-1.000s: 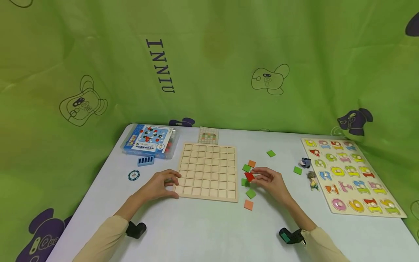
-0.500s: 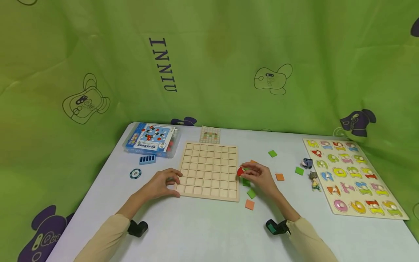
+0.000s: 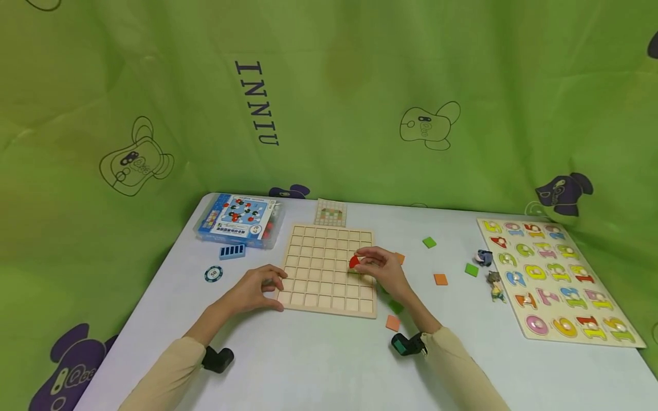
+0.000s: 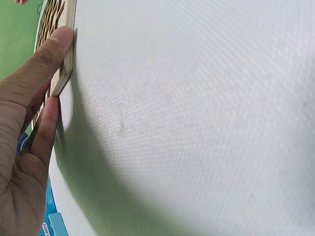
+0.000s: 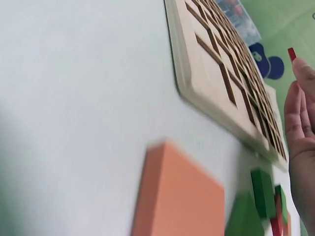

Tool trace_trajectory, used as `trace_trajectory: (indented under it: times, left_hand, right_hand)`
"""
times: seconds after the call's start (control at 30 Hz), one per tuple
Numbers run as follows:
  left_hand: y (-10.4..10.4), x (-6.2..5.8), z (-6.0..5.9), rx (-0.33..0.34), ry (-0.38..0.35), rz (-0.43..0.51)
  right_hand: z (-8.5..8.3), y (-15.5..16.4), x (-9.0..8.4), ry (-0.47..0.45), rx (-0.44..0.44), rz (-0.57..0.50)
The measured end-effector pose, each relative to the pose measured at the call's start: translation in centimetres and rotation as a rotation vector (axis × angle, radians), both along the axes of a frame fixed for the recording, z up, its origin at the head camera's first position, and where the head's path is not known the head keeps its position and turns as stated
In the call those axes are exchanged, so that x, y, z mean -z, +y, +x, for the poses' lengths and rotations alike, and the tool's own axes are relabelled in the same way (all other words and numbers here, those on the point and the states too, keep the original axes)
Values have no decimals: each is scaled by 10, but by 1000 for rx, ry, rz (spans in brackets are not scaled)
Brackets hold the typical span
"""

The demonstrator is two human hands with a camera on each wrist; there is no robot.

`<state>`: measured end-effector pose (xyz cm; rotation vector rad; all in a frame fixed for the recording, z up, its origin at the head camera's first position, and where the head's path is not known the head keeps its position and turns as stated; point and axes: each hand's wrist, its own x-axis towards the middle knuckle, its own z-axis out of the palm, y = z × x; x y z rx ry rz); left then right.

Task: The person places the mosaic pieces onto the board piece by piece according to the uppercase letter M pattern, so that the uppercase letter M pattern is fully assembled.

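A wooden grid board (image 3: 324, 251) with empty square cells lies in the middle of the white table (image 3: 319, 365). My right hand (image 3: 371, 264) hovers over the board's right side and pinches a red tile (image 3: 353, 261); the tile's edge shows at the fingertip (image 5: 292, 53) in the right wrist view. My left hand (image 3: 259, 287) holds the board's near left corner, with the thumb (image 4: 47, 54) pressed against the board's edge (image 4: 66, 54). Loose green and orange tiles (image 3: 393, 323) lie to the right of the board.
A blue game box (image 3: 237, 220) and a small pattern card (image 3: 330, 212) sit behind the board, with a blue rack (image 3: 231, 251) and a round chip (image 3: 212, 274) at the left. A number puzzle board (image 3: 557, 279) and two small figurines (image 3: 493, 284) lie at the right. Green cloth hangs behind.
My right hand has carried the red tile leftward from the loose tiles to above the board's right columns. An orange tile now lies further right. My left hand has stayed on the corner.
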<state>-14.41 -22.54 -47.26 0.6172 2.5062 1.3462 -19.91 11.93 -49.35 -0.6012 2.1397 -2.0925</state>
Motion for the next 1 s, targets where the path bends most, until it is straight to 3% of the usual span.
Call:
trace_trajectory:
  times: [0.17, 0.4, 0.77, 1.0]
  left_hand:
    - [0, 0, 1, -4, 8, -5]
    - [0, 0, 1, -14, -3, 3]
    - [2, 0, 1, -10, -2, -9]
    - [0, 2, 0, -17, -7, -5]
  right_hand:
    - [-2, -18, -3, -4, 34, -22]
    - [8, -39, -27, -25, 95, -21]
    - [6, -58, -25, -30, 145, 23]
    - [-1, -73, -26, 8, 94, 5]
